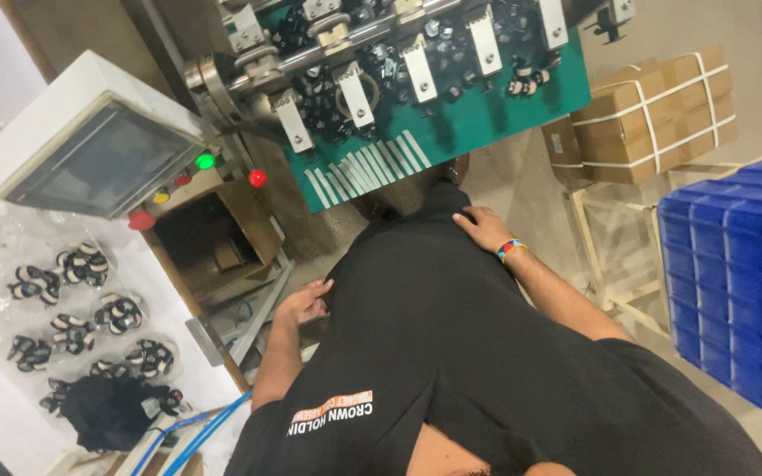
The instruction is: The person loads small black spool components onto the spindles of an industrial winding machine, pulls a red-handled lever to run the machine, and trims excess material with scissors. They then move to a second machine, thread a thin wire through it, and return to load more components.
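— What is seen, starting with the biggest?
— A green machine bed (451,132) is set ahead, and a blue crate (734,273) is placed at the right.
— And the hands?
— The left hand (304,302) and right hand (485,229) are laid empty, fingers loosely spread, on the black clothing (434,326) over the lap.

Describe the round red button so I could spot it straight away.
Start at the white boxy control cabinet with the dark screen. Along the slanted panel below its screen sits a row of small lights. The big flat red mushroom-shaped button is at the row's lower left end, larger than the yellow and green ones.
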Available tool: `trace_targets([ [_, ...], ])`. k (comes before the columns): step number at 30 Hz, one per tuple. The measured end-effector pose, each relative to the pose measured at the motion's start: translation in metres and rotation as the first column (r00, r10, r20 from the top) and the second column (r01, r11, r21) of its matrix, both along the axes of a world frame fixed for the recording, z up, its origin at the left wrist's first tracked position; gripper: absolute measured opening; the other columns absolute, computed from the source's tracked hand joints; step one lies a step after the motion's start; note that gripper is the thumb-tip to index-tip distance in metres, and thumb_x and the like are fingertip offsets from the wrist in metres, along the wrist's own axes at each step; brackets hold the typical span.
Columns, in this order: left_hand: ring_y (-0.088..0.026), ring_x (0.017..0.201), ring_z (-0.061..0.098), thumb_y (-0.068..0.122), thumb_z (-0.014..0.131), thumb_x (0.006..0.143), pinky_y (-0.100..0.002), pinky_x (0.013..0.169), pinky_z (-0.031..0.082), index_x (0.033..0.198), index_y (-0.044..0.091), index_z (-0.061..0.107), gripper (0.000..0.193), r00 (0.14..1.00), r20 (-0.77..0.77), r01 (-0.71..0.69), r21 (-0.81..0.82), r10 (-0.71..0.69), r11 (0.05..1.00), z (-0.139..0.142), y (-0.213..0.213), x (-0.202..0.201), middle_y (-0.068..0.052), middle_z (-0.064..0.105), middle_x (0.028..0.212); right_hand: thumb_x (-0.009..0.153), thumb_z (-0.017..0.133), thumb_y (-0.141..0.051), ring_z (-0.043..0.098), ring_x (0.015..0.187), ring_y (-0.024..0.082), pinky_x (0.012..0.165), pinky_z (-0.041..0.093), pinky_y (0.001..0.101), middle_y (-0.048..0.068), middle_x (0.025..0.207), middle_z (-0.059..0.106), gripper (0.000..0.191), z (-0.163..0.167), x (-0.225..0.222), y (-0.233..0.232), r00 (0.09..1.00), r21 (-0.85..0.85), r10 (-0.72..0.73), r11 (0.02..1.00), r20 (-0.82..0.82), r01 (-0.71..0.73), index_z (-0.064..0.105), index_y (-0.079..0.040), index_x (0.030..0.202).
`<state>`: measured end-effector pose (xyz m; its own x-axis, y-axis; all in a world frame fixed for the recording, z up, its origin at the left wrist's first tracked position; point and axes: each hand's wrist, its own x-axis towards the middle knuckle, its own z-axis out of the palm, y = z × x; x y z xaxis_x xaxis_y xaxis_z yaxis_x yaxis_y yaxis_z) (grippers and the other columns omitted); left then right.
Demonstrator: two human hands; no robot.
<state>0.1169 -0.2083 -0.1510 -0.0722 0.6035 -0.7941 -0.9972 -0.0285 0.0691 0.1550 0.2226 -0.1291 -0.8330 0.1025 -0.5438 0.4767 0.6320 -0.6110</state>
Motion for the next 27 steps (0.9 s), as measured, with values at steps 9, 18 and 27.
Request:
trace_targets([
  [9,-0.020,0.101,0.064,0.021,0.078,0.093,-0.036,0.091,0.053,0.120,0.008,0.067,0.032,0.908,-0.410,-0.195,-0.236,0.085,0.952,-0.010,0.092,-0.053,-0.005,0.069,0.107,0.091,0.071,-0.047,0.072,0.077,0.027,0.072,0.055,0.0385,0.012,0.086,0.075,0.039,0.023,0.013,0.066,0.987,0.112,-0.155,0.981,-0.052,0.160,0.077,-0.010,0.103],
  [18,-0.018,0.076,0.059,0.029,0.072,0.090,-0.036,0.066,0.047,0.102,0.009,0.072,0.023,0.985,-0.107,0.043,-0.603,-0.134,0.797,0.002,0.122,-0.030,-0.003,0.067,0.087,0.090,0.075,-0.045,0.066,0.060,0.021,0.061,0.052,0.0386,0.010,0.072,0.070,0.040,-0.005,-0.028,0.132,0.934,0.070,-0.279,0.960,0.224,0.270,0.073,-0.006,0.091],
  [27,-0.015,0.048,0.058,0.021,0.068,0.092,-0.033,0.044,0.046,0.083,0.003,0.069,0.020,0.884,-0.423,-0.153,-0.666,-0.200,0.730,0.007,0.186,-0.061,-0.005,0.064,0.063,0.093,0.072,-0.033,0.064,0.061,0.016,0.053,0.050,0.0336,0.005,0.079,0.071,0.027,-0.004,-0.104,0.236,0.841,-0.093,-0.402,0.882,0.362,0.461,0.070,-0.008,0.101],
])
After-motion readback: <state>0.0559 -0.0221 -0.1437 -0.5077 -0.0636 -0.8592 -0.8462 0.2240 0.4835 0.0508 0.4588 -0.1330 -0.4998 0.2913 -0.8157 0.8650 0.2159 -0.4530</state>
